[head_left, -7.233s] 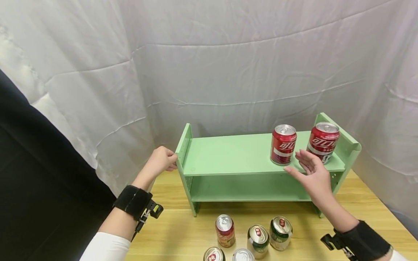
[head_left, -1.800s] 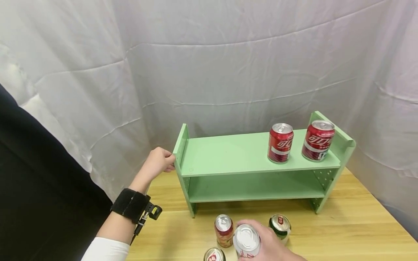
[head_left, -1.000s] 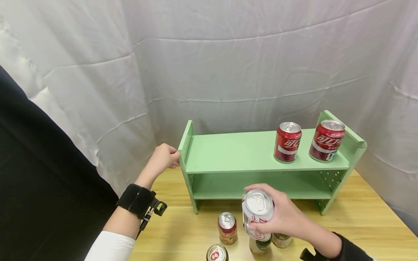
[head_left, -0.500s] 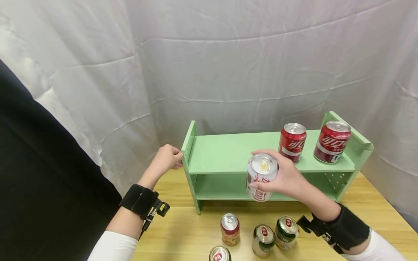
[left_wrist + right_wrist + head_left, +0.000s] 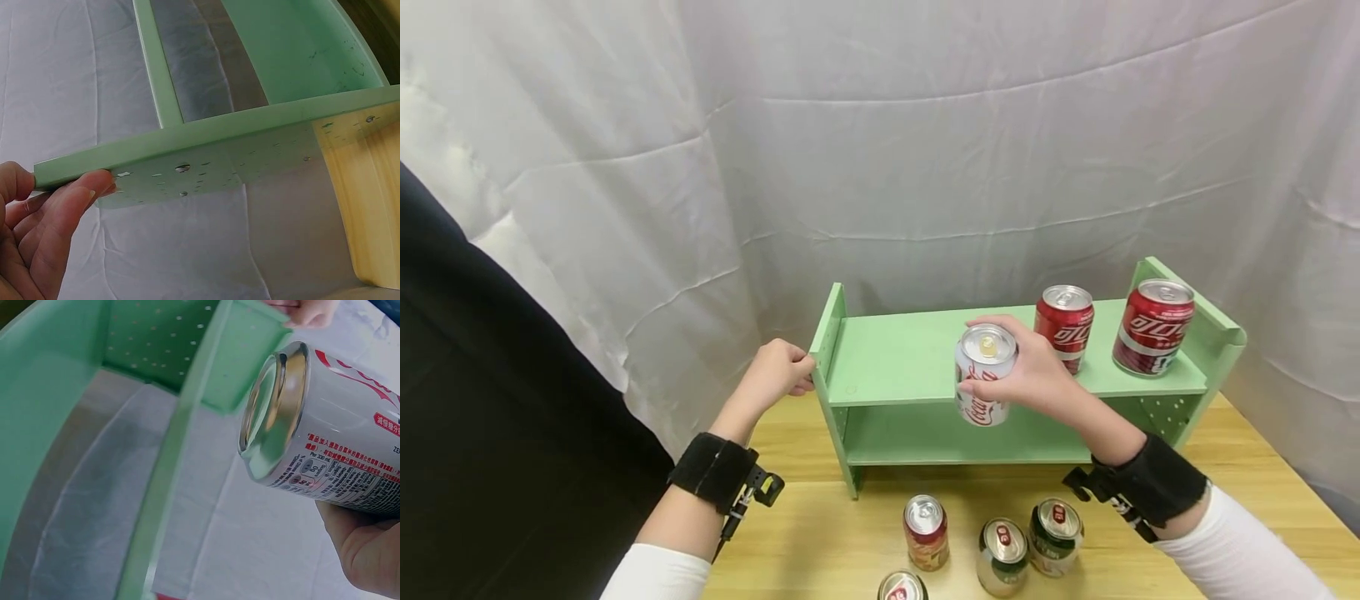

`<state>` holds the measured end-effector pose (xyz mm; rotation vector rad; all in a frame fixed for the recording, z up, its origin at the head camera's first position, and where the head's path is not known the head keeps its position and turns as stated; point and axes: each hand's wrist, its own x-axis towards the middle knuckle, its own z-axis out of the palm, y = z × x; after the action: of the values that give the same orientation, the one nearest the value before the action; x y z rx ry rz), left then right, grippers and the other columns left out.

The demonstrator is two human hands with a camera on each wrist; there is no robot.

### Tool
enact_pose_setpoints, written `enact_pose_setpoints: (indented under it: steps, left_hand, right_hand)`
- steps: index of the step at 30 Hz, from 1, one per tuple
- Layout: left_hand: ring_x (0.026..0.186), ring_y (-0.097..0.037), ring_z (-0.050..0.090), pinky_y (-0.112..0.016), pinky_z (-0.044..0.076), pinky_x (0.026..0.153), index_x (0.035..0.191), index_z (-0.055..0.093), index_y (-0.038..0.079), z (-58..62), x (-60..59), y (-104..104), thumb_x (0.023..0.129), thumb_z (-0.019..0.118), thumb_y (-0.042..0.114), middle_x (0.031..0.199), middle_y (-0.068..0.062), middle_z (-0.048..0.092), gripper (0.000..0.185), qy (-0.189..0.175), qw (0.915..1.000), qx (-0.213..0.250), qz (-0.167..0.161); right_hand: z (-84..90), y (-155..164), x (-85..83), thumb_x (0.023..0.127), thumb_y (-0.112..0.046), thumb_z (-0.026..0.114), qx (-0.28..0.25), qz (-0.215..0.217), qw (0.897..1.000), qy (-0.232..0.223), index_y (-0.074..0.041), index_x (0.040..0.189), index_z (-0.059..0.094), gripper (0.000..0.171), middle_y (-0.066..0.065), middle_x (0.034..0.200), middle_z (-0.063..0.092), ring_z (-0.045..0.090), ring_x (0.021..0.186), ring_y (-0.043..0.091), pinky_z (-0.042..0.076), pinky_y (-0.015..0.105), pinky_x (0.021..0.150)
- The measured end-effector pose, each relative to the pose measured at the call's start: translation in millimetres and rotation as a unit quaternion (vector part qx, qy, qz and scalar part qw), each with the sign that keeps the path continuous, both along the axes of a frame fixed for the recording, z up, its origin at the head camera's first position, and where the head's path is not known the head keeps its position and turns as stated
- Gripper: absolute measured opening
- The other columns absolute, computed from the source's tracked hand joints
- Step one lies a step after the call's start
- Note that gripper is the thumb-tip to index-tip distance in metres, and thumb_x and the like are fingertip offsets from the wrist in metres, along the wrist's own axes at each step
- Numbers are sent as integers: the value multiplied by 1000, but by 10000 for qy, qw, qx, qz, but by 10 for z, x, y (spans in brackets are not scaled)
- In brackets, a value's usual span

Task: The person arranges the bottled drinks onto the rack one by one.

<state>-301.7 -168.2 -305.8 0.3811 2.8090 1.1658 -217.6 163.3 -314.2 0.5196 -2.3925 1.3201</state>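
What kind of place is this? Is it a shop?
Probably not a shop: more likely a staged recording corner. White sheets hang as walls, one small green shelf stands on a wooden table, and both wrists wear strapped cameras.

A shelf unit [image 5: 910, 367] stands on the table [image 5: 1247, 492] with a curtain [image 5: 925, 150] behind it; two cans [image 5: 1063, 323] [image 5: 1152, 325] stand on its upper board toward the 3 o'clock end. The left hand [image 5: 772, 375] rests at the shelf's 9 o'clock side panel, and the right hand [image 5: 1037, 375] holds a can [image 5: 986, 375] just before the front edge of the upper board, left of the two standing cans. At 6 o'clock from the shelf, four more cans [image 5: 925, 531] [image 5: 1002, 556] [image 5: 1055, 535] [image 5: 901, 587] stand close together on the table.
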Motion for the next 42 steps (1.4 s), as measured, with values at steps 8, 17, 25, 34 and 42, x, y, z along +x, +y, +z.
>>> enact_pose_setpoints:
  steps: [8,17,25,34,42]
  left_hand:
    - [68,-18,70,-28,60,63,59,52,3,-30,13,-12,89,48,8,88,-19,70,30,-13,9999,37,93]
    - [72,-23,71,-30,60,65,76,68,-5,-20,13,-21,90,47,8,88,-21,70,28,-15,9998,187,55]
    - [71,-21,70,-30,60,65,79,67,-7,5,18,-10,91,47,9,90,-24,69,28,-43,9999,160,-20]
    - [72,-23,71,-30,60,66,69,63,-4,7,-15,18,90,47,8,86,-20,70,29,-12,9999,128,-18]
    - [70,-23,70,-30,60,65,76,67,-6,-2,7,5,90,47,8,85,-21,70,29,36,9999,87,-60]
  right_hand:
    - [-101,-17,-224,66,-16,84,-138,-80,9997,-183,-6,125,54,67,14,99,66,63,87,25,55,36,70]
    - [-132,-22,-345,66,-18,84,-114,-138,9994,-291,-9,125,52,67,15,102,65,63,88,26,55,36,71]
    - [-120,11,-472,70,-21,82,-211,-66,9975,-670,-9,130,42,72,16,106,63,63,92,28,56,41,75]
    - [-82,55,-637,72,-18,81,-369,180,9940,-1018,-5,128,40,70,17,108,60,60,96,28,54,40,81]
    - [-108,23,-807,70,-11,80,-809,314,9887,-1222,-6,130,42,71,17,114,59,58,100,27,52,41,85]
